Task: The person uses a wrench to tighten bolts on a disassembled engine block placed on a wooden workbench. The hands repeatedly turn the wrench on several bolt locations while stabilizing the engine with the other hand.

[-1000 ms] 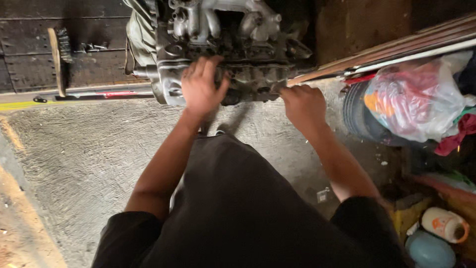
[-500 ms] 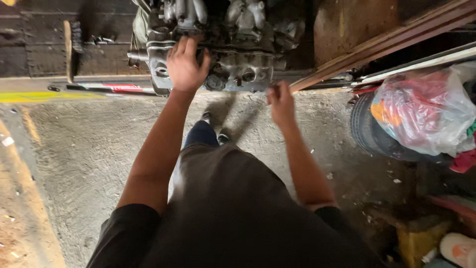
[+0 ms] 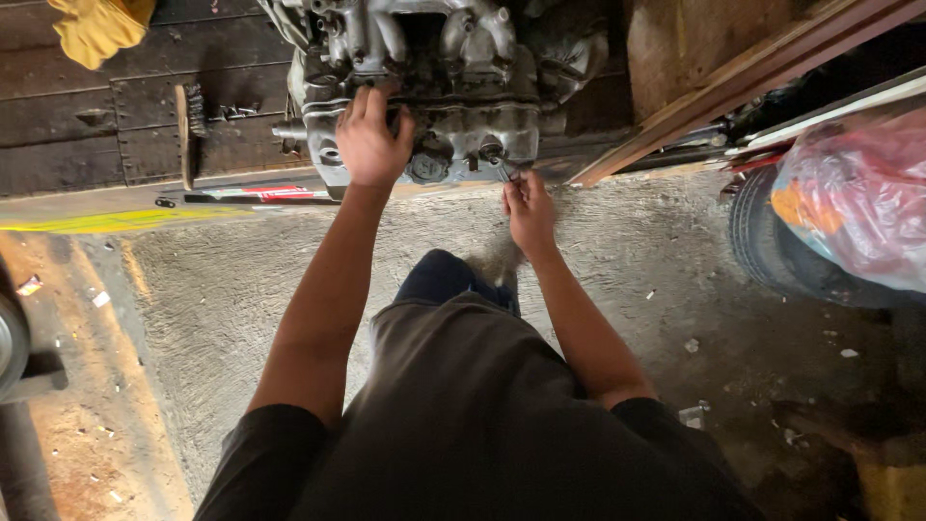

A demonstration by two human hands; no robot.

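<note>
The engine block (image 3: 439, 92) (grey cast metal, grimy) rests at the near edge of a dark plank platform (image 3: 96, 125), where the platform meets the concrete floor (image 3: 241, 289). The left hand (image 3: 371, 140) lies flat on the block's near face, fingers (image 3: 359, 104) spread and pressing on the casting; it grips nothing, and appears to steady the block. The right hand (image 3: 529, 207) is just below a fitting on the near face, right of centre. Its fingers (image 3: 516, 188) are pressed together around a slim metal tool (image 3: 503, 172), whose tip meets the fitting. The type of tool cannot be determined; it is mostly hidden by the hand.

Step in hand, as judged: working a fastener or plug on the near face while the block is braced. The next move calls for the tool to stay seated squarely on the fitting and for firm counter-pressure from the left hand.

A wire brush (image 3: 188, 130) lies on the platform left of the block. A yellow rag (image 3: 96, 29) sits at the platform's far left corner. A tyre (image 3: 772, 241) and a pink plastic bag (image 3: 858, 203) stand well apart at the right.
</note>
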